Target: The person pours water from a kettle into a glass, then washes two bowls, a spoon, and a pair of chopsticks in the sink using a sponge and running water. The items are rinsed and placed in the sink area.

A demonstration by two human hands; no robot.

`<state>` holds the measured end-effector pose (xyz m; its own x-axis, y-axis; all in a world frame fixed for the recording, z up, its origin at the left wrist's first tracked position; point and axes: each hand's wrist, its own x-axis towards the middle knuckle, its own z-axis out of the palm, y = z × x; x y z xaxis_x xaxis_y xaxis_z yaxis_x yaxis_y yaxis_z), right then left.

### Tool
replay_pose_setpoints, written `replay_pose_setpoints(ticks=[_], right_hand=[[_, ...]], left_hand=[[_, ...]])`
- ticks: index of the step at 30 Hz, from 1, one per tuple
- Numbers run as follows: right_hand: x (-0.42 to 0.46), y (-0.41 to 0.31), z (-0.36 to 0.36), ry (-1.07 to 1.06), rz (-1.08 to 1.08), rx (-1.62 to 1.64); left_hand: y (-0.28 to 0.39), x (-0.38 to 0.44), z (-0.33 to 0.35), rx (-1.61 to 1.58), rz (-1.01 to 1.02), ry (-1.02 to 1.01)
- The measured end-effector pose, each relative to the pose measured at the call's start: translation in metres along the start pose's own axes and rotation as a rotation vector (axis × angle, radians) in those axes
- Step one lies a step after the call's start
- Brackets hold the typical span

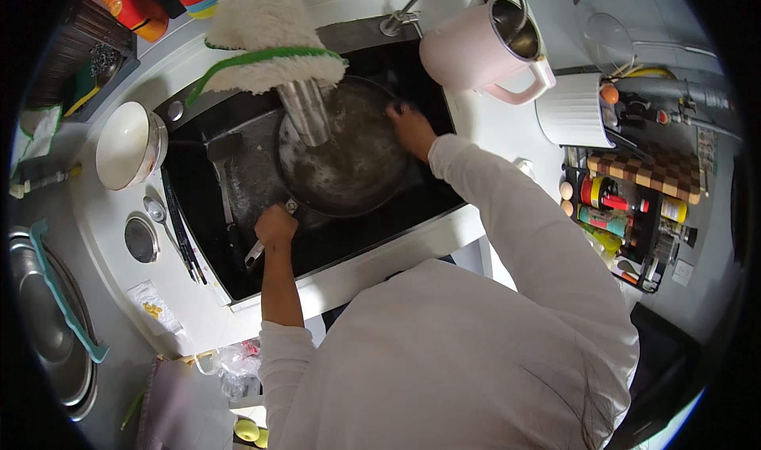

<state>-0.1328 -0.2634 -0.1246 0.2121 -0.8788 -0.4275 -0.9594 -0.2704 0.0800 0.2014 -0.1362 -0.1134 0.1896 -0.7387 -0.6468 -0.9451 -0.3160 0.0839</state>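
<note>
A round frying pan (pixel 351 176) lies in the black sink (pixel 244 146), its inside wet with whitish patches. My left hand (pixel 276 227) is closed around the pan's handle (pixel 254 254), near the sink's front edge. At the pan's right rim is my right hand (pixel 410 130), fingers bent; whether it grips something small against the rim is too blurred to tell. Above the pan hangs a metal faucet spout (pixel 306 114), partly covered by a fluffy cloth (pixel 261 63) with a green border. Left of the pan, a flat long-handled utensil (pixel 226 194) lies in the sink.
A pink pitcher (pixel 458 48) stands at the back right, beside a ribbed white container (pixel 571 111). On the left counter are a white bowl (pixel 125 146), a spoon (pixel 156 210), chopsticks (pixel 178 230) and a round lid (pixel 141 239). A rack (pixel 645 242) with bottles stands at right.
</note>
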Motion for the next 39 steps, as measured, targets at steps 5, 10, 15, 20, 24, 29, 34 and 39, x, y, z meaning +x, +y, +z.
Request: replay_pose_setpoints(ticks=[5,10,15,20,24,29,34,39], right_hand=[[-0.086,-0.057,0.022,-0.209,-0.277,-0.112],[-0.062,-0.16,0.066,-0.438,-0.618,0.408],[0.04,-0.225,0.106,-0.014,-0.466,0.578],[0.078,-0.164,0.028,0.148,-0.364,0.178],[0.038,-0.087,-0.03,-0.191,-0.209,0.034],[-0.017,-0.054,0.033,-0.416,-0.365,-0.269],[-0.025,-0.122,0.066,-0.384,-0.556,0.061],[0.064,-0.122,0.04,-0.361,-0.448,0.068]], left_hand=[[0.0,0.001,-0.004,-0.012,-0.037,-0.003],[0.0,0.003,-0.004,-0.055,-0.075,-0.018],[0.007,-0.002,-0.001,-0.018,-0.008,-0.026],[-0.005,-0.001,0.005,-0.078,-0.071,-0.055],[0.0,-0.002,0.001,-0.057,-0.053,-0.072],[0.004,0.001,-0.002,-0.034,-0.071,-0.071],[0.002,0.002,-0.002,-0.045,-0.085,-0.102],[-0.003,0.004,0.0,0.008,-0.091,-0.124]])
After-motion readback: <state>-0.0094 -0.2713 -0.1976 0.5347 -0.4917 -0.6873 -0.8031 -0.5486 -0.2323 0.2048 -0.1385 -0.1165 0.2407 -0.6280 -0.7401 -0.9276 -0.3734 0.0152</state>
